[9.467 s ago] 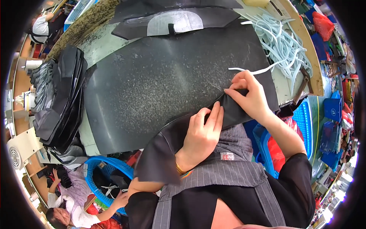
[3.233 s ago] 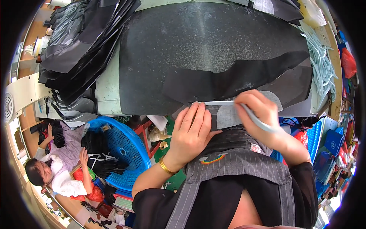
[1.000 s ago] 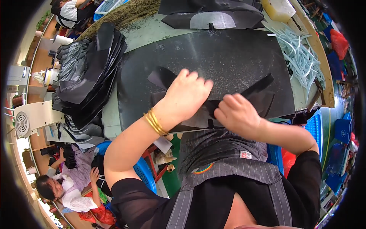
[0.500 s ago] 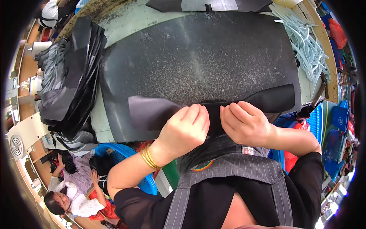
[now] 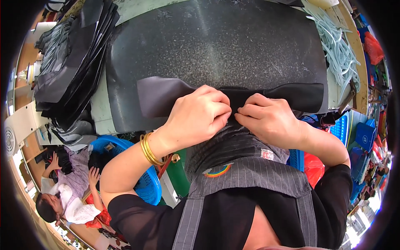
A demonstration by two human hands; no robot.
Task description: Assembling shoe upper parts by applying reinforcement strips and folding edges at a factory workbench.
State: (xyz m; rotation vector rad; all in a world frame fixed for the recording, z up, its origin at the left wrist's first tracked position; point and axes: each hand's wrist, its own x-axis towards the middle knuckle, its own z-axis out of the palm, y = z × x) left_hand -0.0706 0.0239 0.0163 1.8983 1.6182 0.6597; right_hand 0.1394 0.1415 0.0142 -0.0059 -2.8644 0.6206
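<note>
A dark, leather-like sheet piece (image 5: 160, 93) with wide ends and a folded middle lies across the near edge of a worn black mat (image 5: 208, 46). My left hand (image 5: 202, 110) pinches its near middle edge, thumb and fingers pressed together. Close beside it, my right hand (image 5: 266, 114) pinches the same edge, with a small gap between the two hands. The right end of the piece lies flat and darker on the mat. The fingers hide part of the fold between them.
Stacked dark sheet pieces (image 5: 68, 71) lie at the left of the table. Pale blue strips (image 5: 335, 50) are heaped at the right. A blue basket (image 5: 146, 183) stands below the table's left side. Another person (image 5: 68, 191) sits at the lower left.
The view has shifted, so the mat and piece sit higher. Both hands have turned, their fingers now bent down over the near edge, and they have drawn closer together.
</note>
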